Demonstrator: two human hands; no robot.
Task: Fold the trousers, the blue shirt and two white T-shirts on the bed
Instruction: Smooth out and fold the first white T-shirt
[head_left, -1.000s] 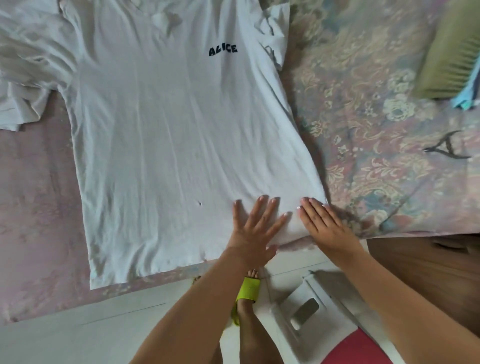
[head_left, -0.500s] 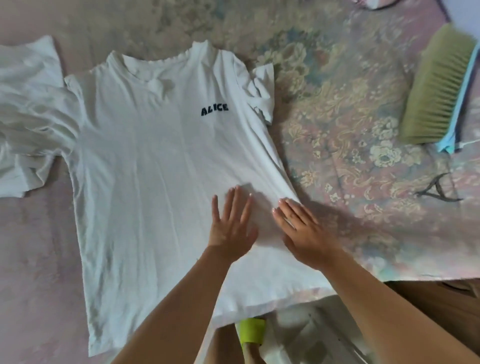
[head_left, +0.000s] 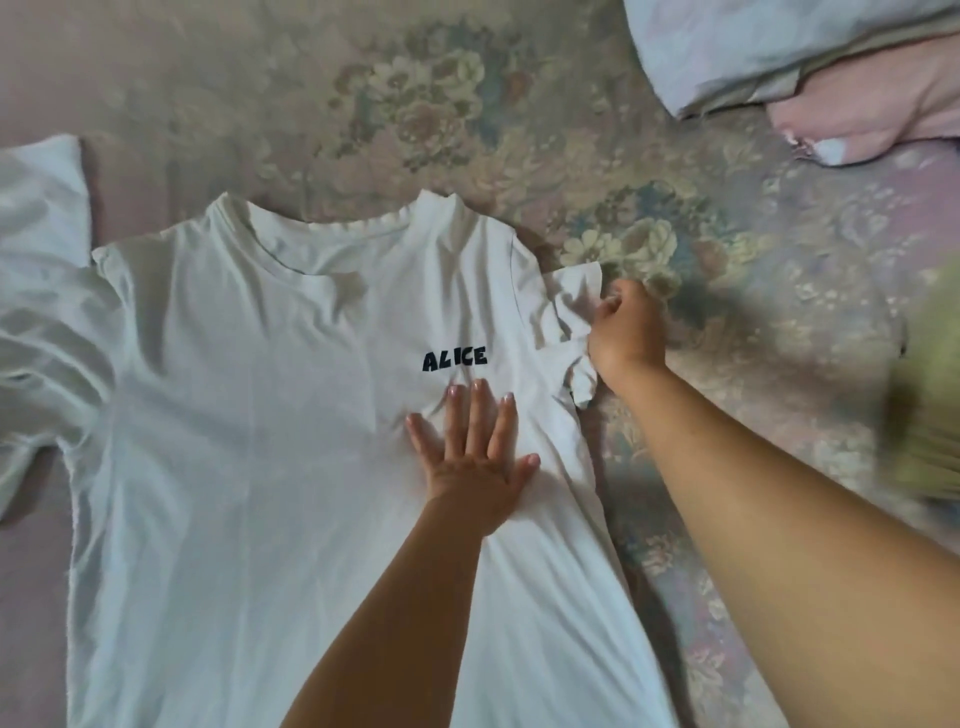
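Note:
A white T-shirt (head_left: 249, 415) with the dark word ALICE on the chest lies face up and spread flat on the flowered bed (head_left: 467, 119). My left hand (head_left: 475, 457) rests flat on it, fingers spread, just below the lettering. My right hand (head_left: 626, 332) is closed on the shirt's crumpled right sleeve (head_left: 571, 312) at the shirt's edge. Another white garment (head_left: 36, 322) lies bunched at the far left, touching the shirt's other sleeve. No trousers or blue shirt are in view.
A pillow in a pale cover (head_left: 789, 47) and a pink cloth (head_left: 878, 114) lie at the top right. A blurred green brush (head_left: 930, 405) sits at the right edge. Open flowered bedspread stretches above and to the right of the shirt.
Both hands slid up the shirt from the hem toward the chest. My right hand left the shirt's body and closed on the right sleeve. The view moved up the bed.

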